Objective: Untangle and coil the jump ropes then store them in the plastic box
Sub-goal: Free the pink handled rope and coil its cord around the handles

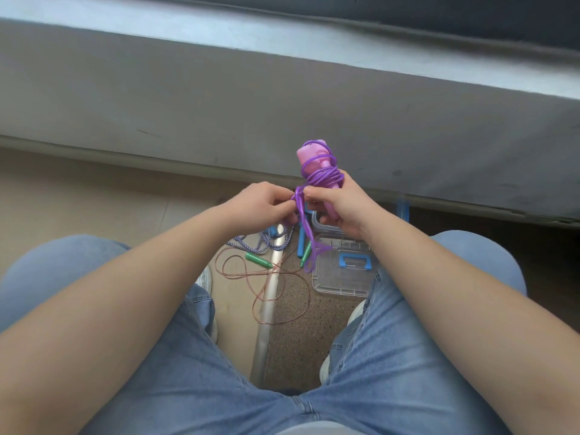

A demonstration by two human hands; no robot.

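Note:
My right hand [340, 204] grips the pink handles [314, 158] of a purple jump rope [323, 175], whose cord is wound several times around them. My left hand [262, 204] pinches the purple cord just left of the handles; a loose loop of it hangs down to about knee height. On the floor below lie a thin copper-coloured rope with green handles [259, 260], a blue-and-white braided rope [266, 241] with blue handles [302, 243], and the clear plastic box [342, 279] with a blue carrying handle on its lid.
I sit with my knees apart in blue jeans [188, 372], white shoes at both sides of the floor gap. A grey ledge [219, 105] runs across in front. A metal floor strip [270, 302] divides beige tile from speckled flooring.

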